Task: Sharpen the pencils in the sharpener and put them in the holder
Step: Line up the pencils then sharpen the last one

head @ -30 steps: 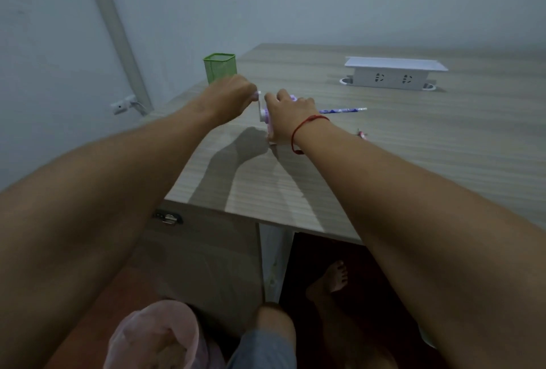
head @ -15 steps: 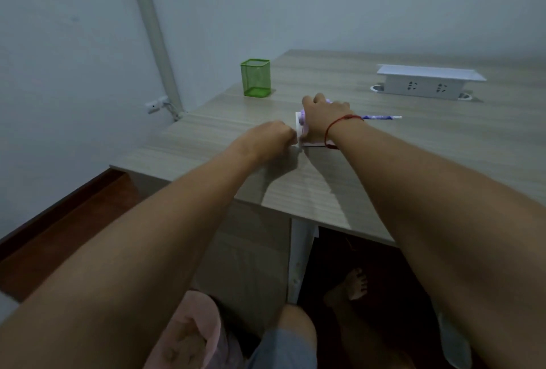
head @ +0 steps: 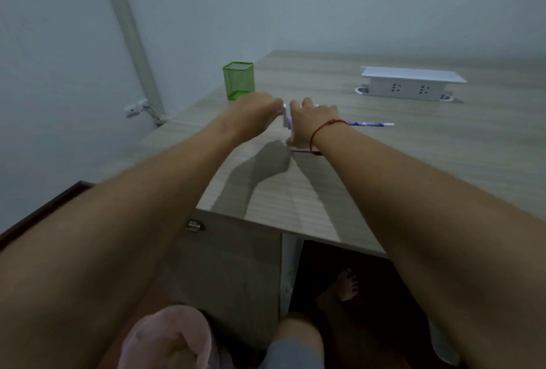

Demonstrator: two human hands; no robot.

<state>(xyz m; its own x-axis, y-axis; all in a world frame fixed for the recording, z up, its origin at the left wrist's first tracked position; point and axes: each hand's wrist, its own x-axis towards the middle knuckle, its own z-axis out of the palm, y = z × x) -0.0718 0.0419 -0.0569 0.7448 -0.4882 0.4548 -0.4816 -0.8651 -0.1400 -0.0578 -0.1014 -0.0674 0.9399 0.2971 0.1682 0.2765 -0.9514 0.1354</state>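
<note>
A purple pencil [head: 369, 124] lies level above the desk [head: 443, 144], one end inside the small sharpener [head: 288, 120] and the other pointing right toward the power strip [head: 412, 85]. The right hand [head: 310, 123], a red cord at the wrist, closes over the sharpener's body and presses it to the desk near the front left corner. The left hand [head: 257, 113] is curled tight at the sharpener's left side, apparently on its crank, though the handle itself is hidden. The pencil looks light, thin and stiff, with a point likely to snap under side load; it is best taken by the bare shaft just right of the sharpener and drawn straight out. The sharpener seems light enough to skid unless held down. The green mesh holder [head: 238, 80] stands upright just behind the left hand; whether it holds anything cannot be told.
</note>
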